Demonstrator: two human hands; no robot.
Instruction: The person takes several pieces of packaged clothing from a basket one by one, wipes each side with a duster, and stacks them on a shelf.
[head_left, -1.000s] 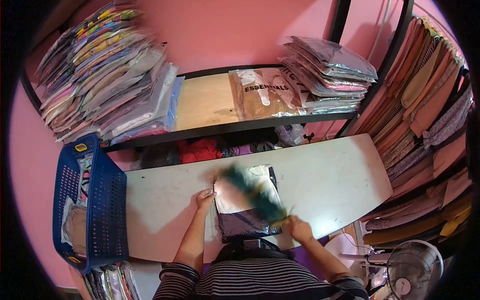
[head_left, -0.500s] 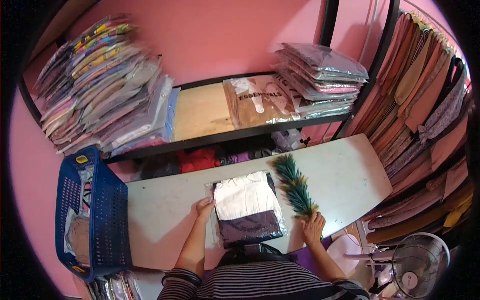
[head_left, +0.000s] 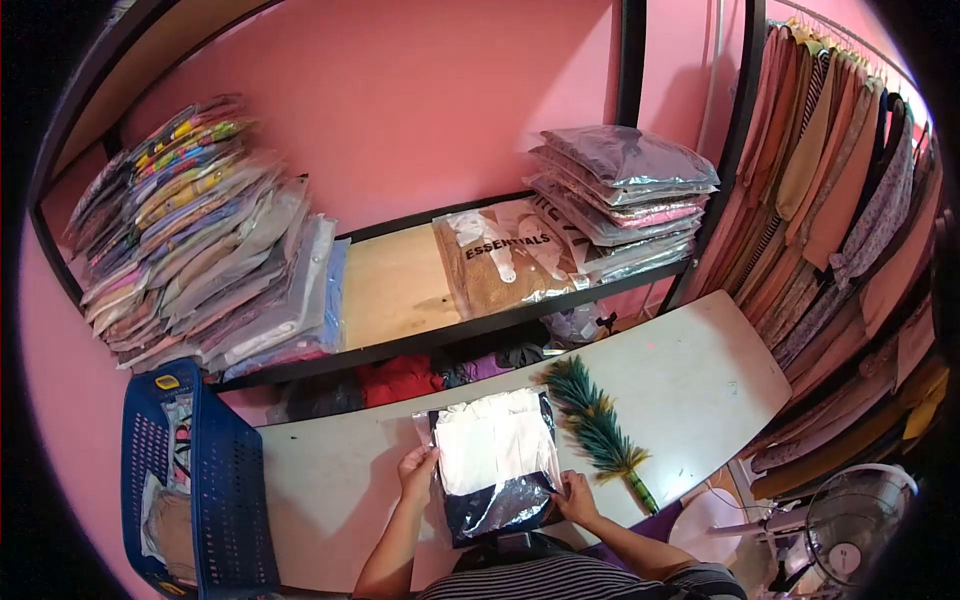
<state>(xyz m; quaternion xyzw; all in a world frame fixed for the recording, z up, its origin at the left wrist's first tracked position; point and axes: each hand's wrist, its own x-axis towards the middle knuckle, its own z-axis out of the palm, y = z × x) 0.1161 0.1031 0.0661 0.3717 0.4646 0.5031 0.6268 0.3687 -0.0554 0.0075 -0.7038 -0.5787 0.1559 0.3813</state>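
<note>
A folded white and dark garment in a clear plastic bag (head_left: 497, 450) is held in front of my body at the near edge of the white table (head_left: 335, 500). My left hand (head_left: 416, 472) pinches the bag's left edge. On the other side, my right hand (head_left: 575, 497) grips the lower right edge. Just right of the bag, a green feathery duster (head_left: 590, 420) lies on the table, its green handle toward me.
A blue basket with cloth (head_left: 230, 490) stands at the left. Behind the table, a shelf (head_left: 390, 295) bears stacks of bagged clothes (head_left: 220, 240). Hanging garments (head_left: 830, 220) line the right side, above a white fan (head_left: 845, 545).
My right hand has let go of the duster and moved left to the bag's edge. The view has tilted up slightly. The duster's handle now shows.
</note>
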